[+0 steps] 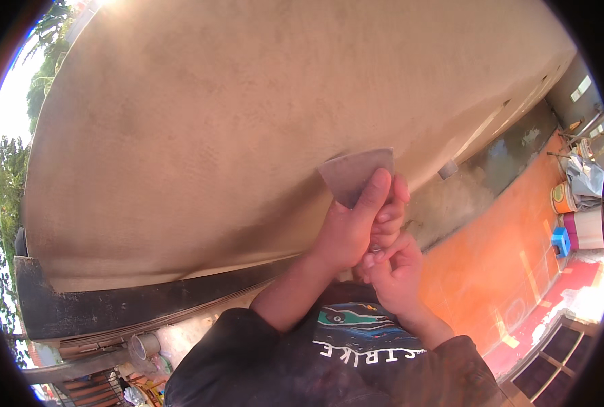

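Centre of frame: left hand (349, 230) gripped around the handle of a flat trapezoid scraper blade (355, 174), dull grey metal, thumb stretched up along its face; the blade's wide edge lies pressed against the plastered wall (247, 115). Right hand (393, 271) sits just below, fingers curled in at the handle's base, touching the left hand. The wall fills the upper frame, beige, matte, fine-grained, faintly streaked. Dark rough ledge (112, 305) at lower left. Orange smooth floor (492, 258) at right, small blue stool (561, 240) at right edge. Dark sleeves at bottom.
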